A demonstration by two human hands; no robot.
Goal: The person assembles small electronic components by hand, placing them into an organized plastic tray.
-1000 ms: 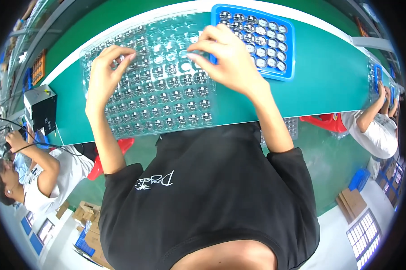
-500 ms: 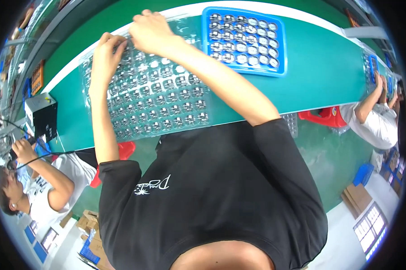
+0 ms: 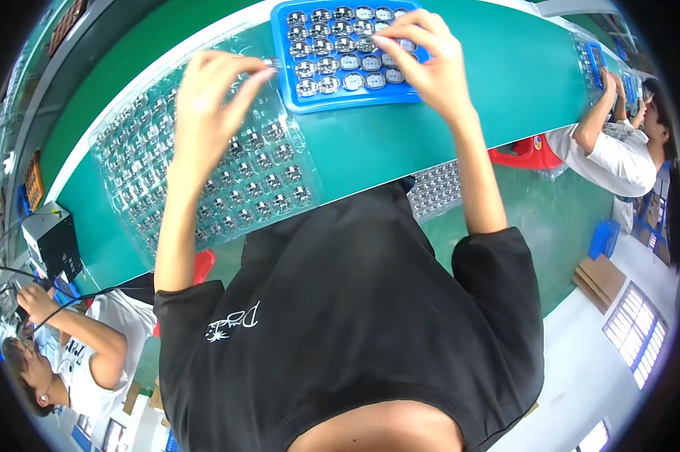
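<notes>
My left hand (image 3: 204, 105) is raised over the clear plastic blister tray (image 3: 310, 162), beside the blue tray's left rim. Thumb and forefinger pinch a small silver component (image 3: 271, 63); its exact kind is too small to tell. My right hand (image 3: 434, 64) hovers over the blue tray (image 3: 283, 71), thumb and forefinger closed together at its fingertips. Whatever they grip blends in with the parts below. Rows of small round black-and-silver components (image 3: 323, 47) fill the blue tray, the right-hand ones showing paler faces. Similar components (image 3: 263, 160) sit in the blister tray's pockets.
The green table (image 3: 370, 143) has a black box (image 3: 51, 239) at its left end. One person (image 3: 91, 339) sits at left with cables nearby, another (image 3: 608, 147) at right. Red stools (image 3: 525, 153) and another filled clear tray (image 3: 436, 188) are below the table edge.
Both hands have left the far side of the blister tray and moved right, the right one now over the blue tray. A small component shows in my left fingertips. The view has shifted.
</notes>
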